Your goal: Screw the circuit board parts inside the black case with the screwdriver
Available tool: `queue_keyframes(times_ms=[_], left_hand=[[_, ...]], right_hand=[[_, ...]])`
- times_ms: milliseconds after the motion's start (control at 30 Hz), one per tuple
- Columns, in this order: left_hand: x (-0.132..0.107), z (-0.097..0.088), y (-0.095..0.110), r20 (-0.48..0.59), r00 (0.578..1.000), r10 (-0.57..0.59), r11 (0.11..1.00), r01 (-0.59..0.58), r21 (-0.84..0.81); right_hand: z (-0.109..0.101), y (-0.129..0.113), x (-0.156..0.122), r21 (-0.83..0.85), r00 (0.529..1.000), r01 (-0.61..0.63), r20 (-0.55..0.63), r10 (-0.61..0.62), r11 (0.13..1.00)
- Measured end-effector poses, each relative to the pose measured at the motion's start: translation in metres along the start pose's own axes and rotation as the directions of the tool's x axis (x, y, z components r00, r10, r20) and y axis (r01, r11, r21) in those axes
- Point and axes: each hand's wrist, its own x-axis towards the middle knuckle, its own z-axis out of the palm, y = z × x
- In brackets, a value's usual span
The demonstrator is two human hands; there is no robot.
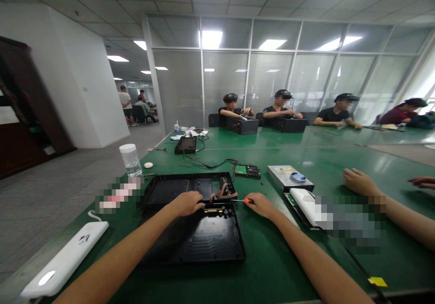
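Observation:
A black plastic case point(204, 236) lies opened out in front of me, its two shallow halves joined along the middle. My left hand point(186, 203) is closed on the case's inner edge, its fingertips partly hidden. Beside the case's right side, my right hand point(261, 205) grips a screwdriver point(248, 200) by its orange-and-black handle. The metal shaft points left, toward a bundle of coloured wires point(222, 192) at the case's right corner. A small brass-coloured part point(213, 210) sits just below those wires, inside the near half.
A clear jar point(130, 161) and a white power bank-like block point(68, 258) stand left. Beyond the case lies a green circuit board point(245, 171) with cables. At right are a metal drive point(288, 177), a white device point(306, 204) and a co-worker's hand point(360, 182).

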Motion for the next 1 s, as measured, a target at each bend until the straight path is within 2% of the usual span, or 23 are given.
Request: queue_keyframes(times_ms=[100, 200, 433, 533, 600, 700, 833, 900, 1000], left_hand=[[0.000, 0.020, -0.004, -0.062, 0.998, 0.032, 0.999, -0.032, -0.005], [-0.004, 0.025, -0.003, -0.098, 0.994, 0.055, 0.998, -0.057, -0.013], [-0.013, 0.021, 0.006, -0.088, 0.992, 0.084, 0.995, -0.088, -0.041], [-0.016, 0.012, 0.010, -0.022, 0.996, 0.085, 0.994, -0.087, -0.069], [-0.014, -0.001, 0.014, 0.032, 0.995, 0.098, 0.991, -0.095, -0.090], [-0.003, -0.024, 0.029, 0.008, 0.990, 0.142, 0.984, -0.140, -0.110], [0.017, -0.044, 0.060, -0.023, 0.969, 0.245, 0.963, -0.246, -0.112], [0.025, -0.042, 0.074, -0.003, 0.963, 0.270, 0.956, -0.268, -0.115], [0.028, -0.027, 0.085, -0.030, 0.962, 0.272, 0.953, -0.274, -0.132]], right_hand=[[-0.002, 0.005, -0.002, 0.012, 0.999, -0.012, -0.039, 0.012, 1.000], [-0.002, 0.009, -0.004, 0.021, 0.997, -0.026, -0.071, 0.028, 0.999], [0.003, 0.015, -0.006, 0.093, 0.991, -0.079, -0.099, 0.088, 0.993], [-0.001, 0.018, -0.007, 0.253, 0.987, -0.119, -0.072, 0.141, 0.960], [-0.010, 0.019, -0.005, 0.393, 0.982, -0.146, -0.049, 0.180, 0.908], [-0.032, 0.014, 0.002, 0.526, 0.974, -0.162, -0.053, 0.222, 0.835], [-0.050, -0.004, 0.003, 0.572, 0.982, -0.093, -0.085, 0.171, 0.815], [-0.045, -0.015, -0.002, 0.540, 0.974, -0.061, -0.151, 0.168, 0.840], [-0.024, -0.026, -0.014, 0.353, 0.941, -0.048, -0.298, 0.161, 0.934]])
